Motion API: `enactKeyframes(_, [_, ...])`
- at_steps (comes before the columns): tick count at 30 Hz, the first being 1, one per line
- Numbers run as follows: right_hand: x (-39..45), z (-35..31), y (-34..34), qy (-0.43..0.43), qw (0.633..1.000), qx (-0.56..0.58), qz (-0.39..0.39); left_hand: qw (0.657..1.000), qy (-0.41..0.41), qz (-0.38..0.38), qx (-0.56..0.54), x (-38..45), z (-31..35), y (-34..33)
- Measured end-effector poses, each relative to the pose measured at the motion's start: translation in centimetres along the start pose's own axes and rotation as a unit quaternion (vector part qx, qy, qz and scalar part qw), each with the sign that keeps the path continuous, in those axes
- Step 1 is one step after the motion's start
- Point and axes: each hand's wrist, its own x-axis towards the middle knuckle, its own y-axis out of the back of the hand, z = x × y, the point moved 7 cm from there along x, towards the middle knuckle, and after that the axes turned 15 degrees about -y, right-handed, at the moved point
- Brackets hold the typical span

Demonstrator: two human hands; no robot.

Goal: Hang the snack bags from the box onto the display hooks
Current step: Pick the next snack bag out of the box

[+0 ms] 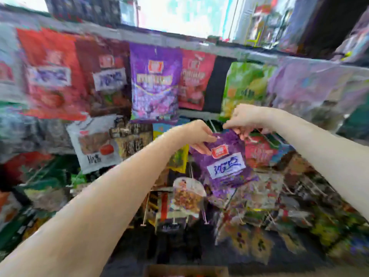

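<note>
A purple snack bag (225, 162) with a red logo and a white label hangs tilted in front of the middle row of the display. My left hand (197, 136) pinches its upper left corner. My right hand (245, 121) grips its top edge from above, close to thin metal display hooks (212, 125) sticking out of the rack. The cardboard box (185, 270) shows only as a brown rim at the bottom edge, between my forearms. The whole view is blurred.
The rack is crowded with hanging bags: red bags (52, 76) top left, a larger purple bag (155, 84) top centre, a green bag (243, 86) top right, a white bag (95, 142) at left. More packets fill the lower rows.
</note>
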Motion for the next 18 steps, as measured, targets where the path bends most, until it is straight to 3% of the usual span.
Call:
enactKeyframes(2, [-3.2, -1.9, 5.7, 0.053, 0.992, 0.059, 0.1, 0.998, -0.049, 0.042, -0.007, 0.3, 4.6, 2.5])
enactKeyframes(4, [-5.6, -4.2, 9.1, 0.129, 0.975, 0.123, 0.132, 0.991, -0.091, 0.1, 0.014, -0.2, 7.9, 4.8])
enactKeyframes(6, [-6.9, -6.5, 9.6, 0.168, 0.973, 0.125, 0.092, 0.982, -0.126, 0.132, 0.038, -1.0, 9.7, 6.7])
enactKeyframes(10, [-6.5, -9.8, 7.2, 0.148, 0.988, 0.028, 0.031, 0.979, -0.144, 0.113, 0.094, -2.5, 10.4, 10.1])
enactKeyframes(18, [-2.5, -19.0, 6.7, 0.179, 0.966, 0.183, 0.046, 0.955, -0.144, 0.201, 0.165, -4.4, 9.0, 22.2])
